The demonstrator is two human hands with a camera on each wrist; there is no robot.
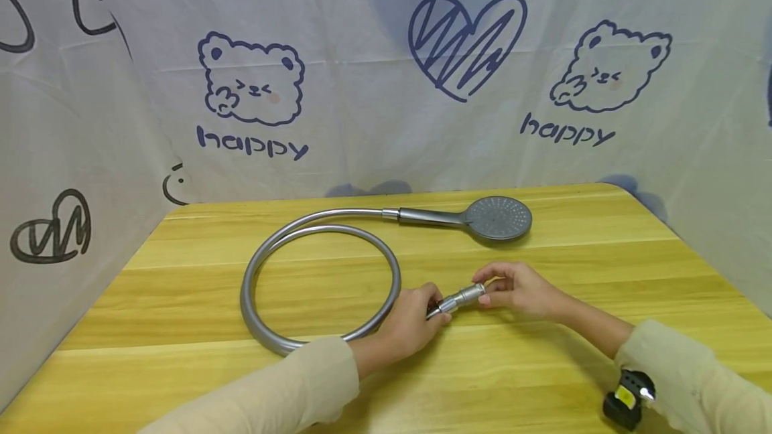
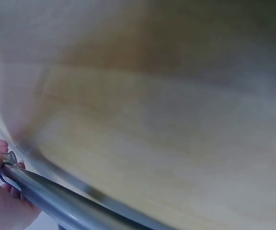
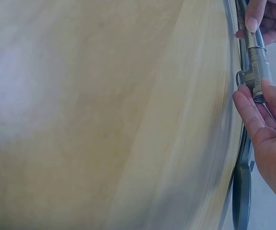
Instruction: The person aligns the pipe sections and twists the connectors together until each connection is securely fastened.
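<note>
A grey shower hose [image 1: 246, 292] lies coiled in a loop on the wooden table. Its near end passes through my left hand [image 1: 410, 321], whose thumb and fingers grip it by the chrome nut [image 1: 447, 305]. Against that nut, in line with it, stands a silver metal fitting [image 3: 259, 72] with a short side outlet and visible thread. My right hand [image 1: 523, 291] pinches the fitting's far end between thumb and fingers. How far the thread goes into the nut cannot be told. The left wrist view shows the hose [image 2: 66, 203] running from the left hand [image 2: 6, 203].
Behind the hands, a grey hand shower [image 1: 499, 218] lies on the table [image 1: 181, 380], joined to the hose's other end. White cloth [image 1: 362, 86] with drawings hangs at the back and sides. A dark wrist device [image 1: 627, 399] sits by the right sleeve.
</note>
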